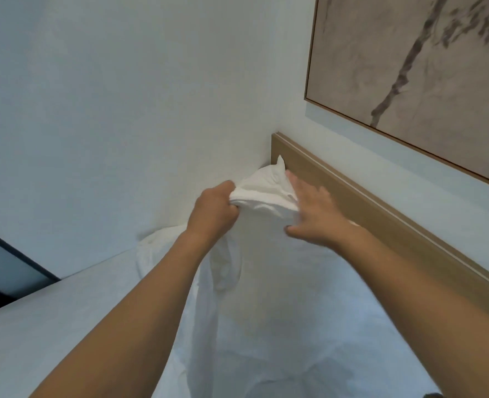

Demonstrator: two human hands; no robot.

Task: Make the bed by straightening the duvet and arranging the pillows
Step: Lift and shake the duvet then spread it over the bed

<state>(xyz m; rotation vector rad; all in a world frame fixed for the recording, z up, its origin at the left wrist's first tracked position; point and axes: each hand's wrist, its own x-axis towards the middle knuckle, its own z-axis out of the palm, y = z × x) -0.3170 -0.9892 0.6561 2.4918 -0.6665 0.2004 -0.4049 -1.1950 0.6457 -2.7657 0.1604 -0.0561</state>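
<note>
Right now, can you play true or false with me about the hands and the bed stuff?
1. The left hand grips a bunched corner of the white duvet. True.
2. The right hand is a tight fist. False: its fingers are straight, pressing on the cloth.
3. A wooden headboard runs along the wall. True.
4. The framed picture lies on the bed. False: it hangs on the wall above the headboard.

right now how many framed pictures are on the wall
1: a framed picture hangs at upper right, above the wooden headboard. Its right part runs out of view, so others may hang beyond.
</note>
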